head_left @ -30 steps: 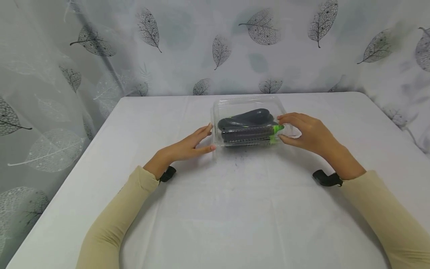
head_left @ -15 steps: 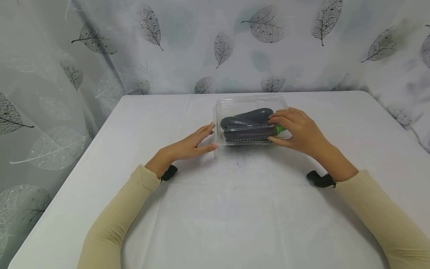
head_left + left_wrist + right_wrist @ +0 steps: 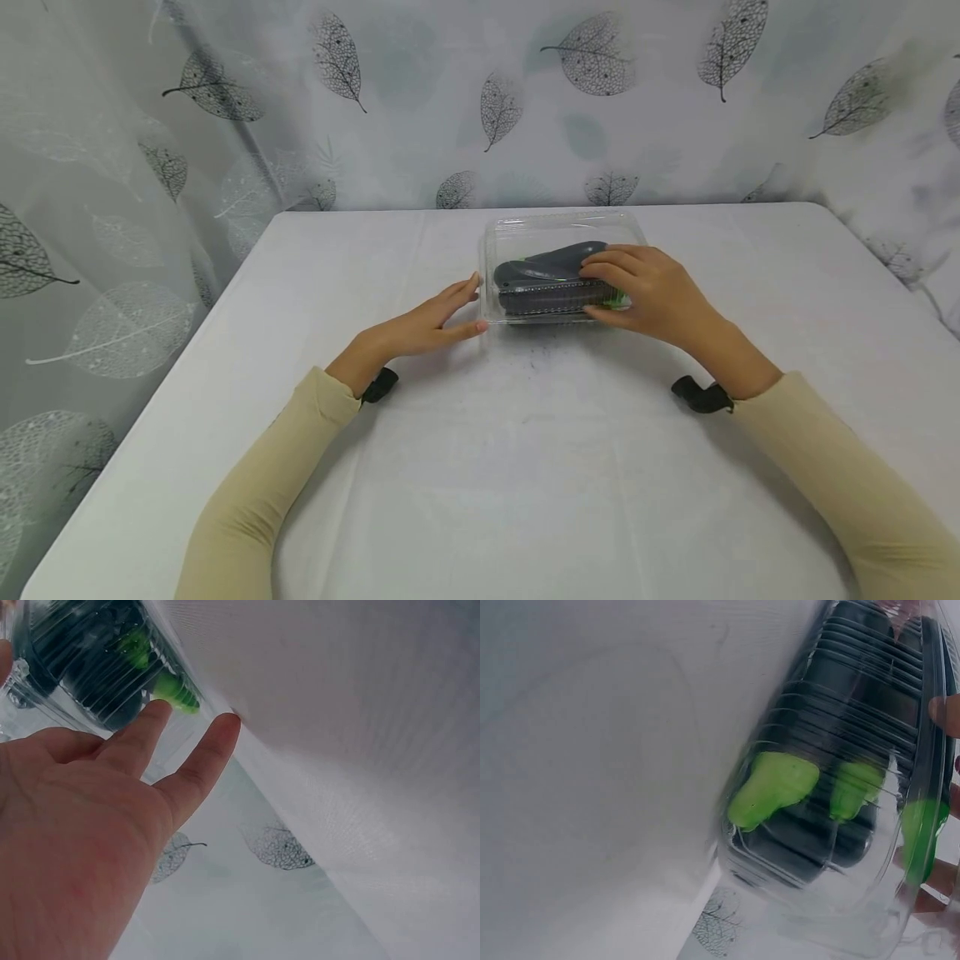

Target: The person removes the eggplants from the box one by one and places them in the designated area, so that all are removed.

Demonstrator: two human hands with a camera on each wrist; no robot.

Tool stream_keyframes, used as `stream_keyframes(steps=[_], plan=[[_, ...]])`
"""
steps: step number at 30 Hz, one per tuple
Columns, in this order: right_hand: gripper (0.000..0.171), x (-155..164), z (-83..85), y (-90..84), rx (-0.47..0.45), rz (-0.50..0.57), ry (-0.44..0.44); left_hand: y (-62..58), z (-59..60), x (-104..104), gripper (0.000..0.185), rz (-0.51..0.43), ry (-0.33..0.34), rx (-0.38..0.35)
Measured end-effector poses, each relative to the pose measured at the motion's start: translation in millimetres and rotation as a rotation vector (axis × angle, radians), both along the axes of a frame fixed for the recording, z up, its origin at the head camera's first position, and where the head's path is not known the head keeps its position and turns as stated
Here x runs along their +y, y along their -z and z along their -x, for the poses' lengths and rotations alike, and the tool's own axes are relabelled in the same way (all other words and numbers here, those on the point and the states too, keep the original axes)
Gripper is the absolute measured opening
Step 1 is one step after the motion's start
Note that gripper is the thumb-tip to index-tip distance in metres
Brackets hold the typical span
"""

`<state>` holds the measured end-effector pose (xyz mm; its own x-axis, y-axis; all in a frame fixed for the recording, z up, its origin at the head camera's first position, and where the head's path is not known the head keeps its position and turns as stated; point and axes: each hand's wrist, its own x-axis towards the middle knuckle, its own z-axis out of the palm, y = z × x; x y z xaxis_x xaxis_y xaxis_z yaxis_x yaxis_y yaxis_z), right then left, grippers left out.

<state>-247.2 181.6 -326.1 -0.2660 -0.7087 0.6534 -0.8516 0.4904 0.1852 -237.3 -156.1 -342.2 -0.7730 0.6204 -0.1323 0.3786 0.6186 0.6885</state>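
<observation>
Evidently light, thin-walled and slippery — the clear clamshell box (image 3: 558, 271) suits end grips: right hand (image 3: 645, 287) clasps it, left hand (image 3: 420, 325) flat, fingers straight.

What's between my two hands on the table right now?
In the head view, the clear plastic box holding dark eggplants sits between them: the left hand touches its left end, and the right hand grips its right end.

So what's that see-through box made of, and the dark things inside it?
The clear ribbed clamshell box looks like thin glossy plastic: see-through, with moulded ridges and glare. The dark eggplants with green stems inside look smooth and slightly shiny; real or plastic imitation, I cannot tell.
</observation>
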Motion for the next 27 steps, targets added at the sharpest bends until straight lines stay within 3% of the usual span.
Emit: stream_keyframes(steps=[10, 27], plan=[[0.041, -18, 4.5, -2.8, 0.023, -0.037, -0.052, 0.0, 0.9, 0, 0.082, 0.010, -0.001, 0.013], [0.042, -43, 3.5, -2.6, 0.008, -0.062, -0.044, 0.8, 1.0, -1, 0.081, -0.004, 0.004, 0.006]])
